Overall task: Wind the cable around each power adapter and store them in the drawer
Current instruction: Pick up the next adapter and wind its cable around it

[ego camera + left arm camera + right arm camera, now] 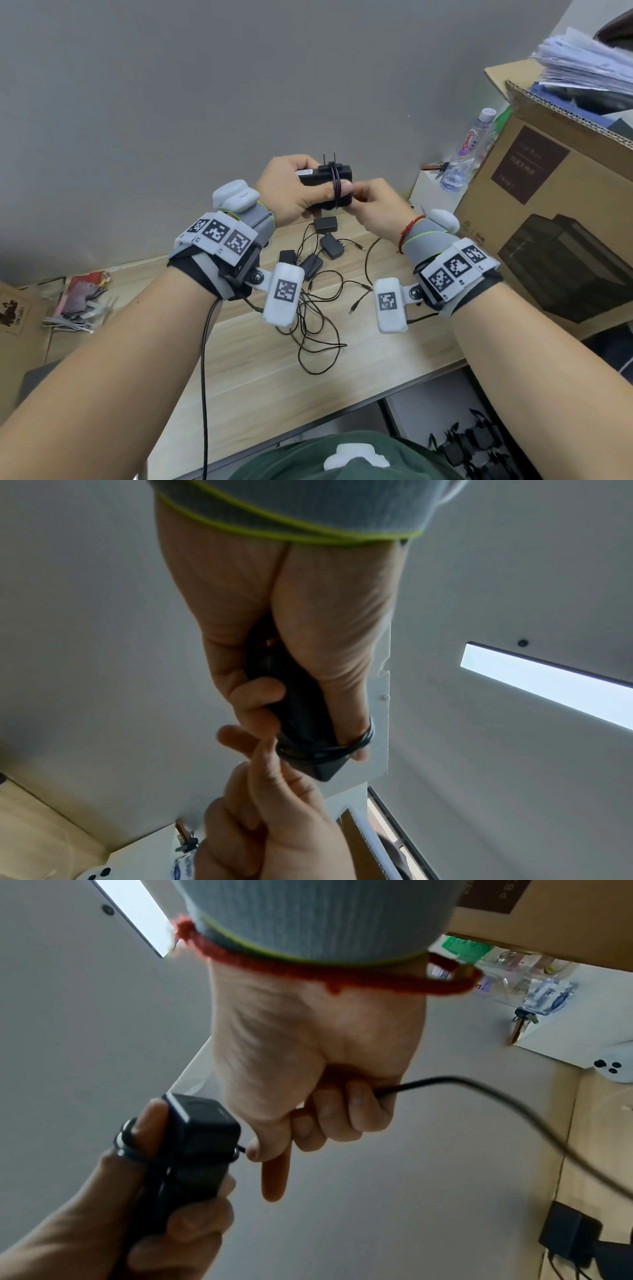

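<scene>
My left hand (301,186) grips a black power adapter (325,176) above the desk, prongs pointing up. Its thin black cable (335,188) is looped a few times around the adapter body and over my left thumb (356,739). My right hand (371,205) is just right of the adapter and pinches the loose cable (479,1088), which trails from its curled fingers down toward the desk. The same adapter (202,1139) shows in the right wrist view, its windings (130,1150) crossing my left thumb. Several more black adapters (331,245) lie on the wooden desk (274,359) below, cables tangled (315,322).
A large cardboard box (548,205) with a paper stack on top stands at the right. A plastic water bottle (466,150) and keys sit on a white box behind my right hand. An open drawer (472,442) holding dark adapters shows below the desk's front edge.
</scene>
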